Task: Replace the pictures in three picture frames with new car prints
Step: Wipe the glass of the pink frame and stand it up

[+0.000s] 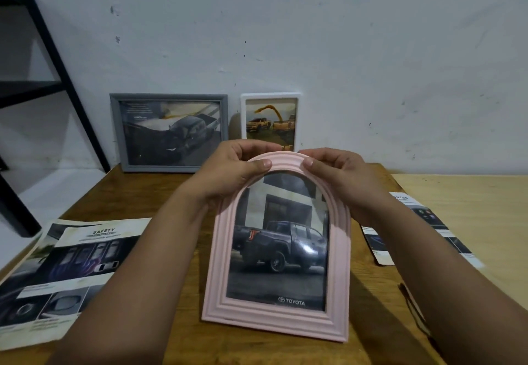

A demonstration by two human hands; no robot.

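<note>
1. Brown wooden worktop (177, 333) running from the wall to the near edge; bare wood open in front of the pink frame and between it and the brochures.
2. Paler worktop (471, 221) adjoining on the right.
3. Black shelf frame (68, 84) standing off the left edge.
4. Open car brochure (65, 267) lying flat at left, overhanging the left edge.
5. Pink arched frame (275, 323) held upright at centre, bottom edge resting on the wood, showing a dark pickup print marked TOYOTA.
6. Grey frame (168, 97) leaning on the wall at the back edge, truck print inside.
7. Second brochure (437, 221) at right, straddling both surfaces.
8. White frame (243, 116) just beside the grey one, yellow pickup print inside.
9. Left hand (228, 173) and right hand (340, 176) both gripping the arch top, thumbs pressed on the front.
</note>
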